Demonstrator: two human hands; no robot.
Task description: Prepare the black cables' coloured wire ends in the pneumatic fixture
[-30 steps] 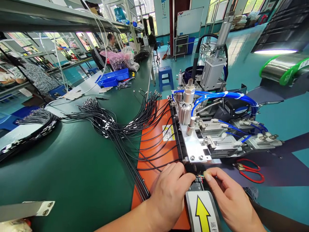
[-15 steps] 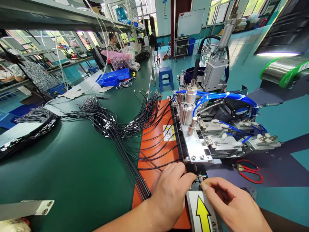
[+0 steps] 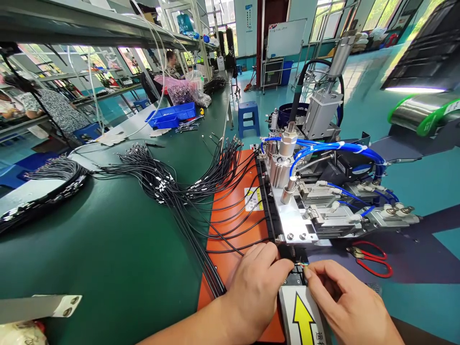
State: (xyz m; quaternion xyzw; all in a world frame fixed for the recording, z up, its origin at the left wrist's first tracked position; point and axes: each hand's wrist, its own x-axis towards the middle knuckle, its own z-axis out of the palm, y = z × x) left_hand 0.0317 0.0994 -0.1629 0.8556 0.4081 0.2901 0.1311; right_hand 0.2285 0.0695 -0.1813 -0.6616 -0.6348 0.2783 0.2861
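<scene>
Blue bin: upper left of the frame on the green table; what is inside cannot be seen.
Wire end: lower middle, tiny colored wires; it points right toward the machine and lies left to right.
Left hand: fingers pinched on the black cable, just left of the wire end.
Right hand: fingertips pinched on the wire end from the right.
Arrow plate: bottom, between both hands.
Red scissors: right of the hands.

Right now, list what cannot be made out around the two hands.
- Head view: the cable end with coloured wires, too small, pinched between the left hand and right hand.
- Head view: the yellow arrow label, cut off by the bottom edge and partly covered by the right hand.
- Head view: the red-handled scissors, tips hidden in machine shadow.
</scene>
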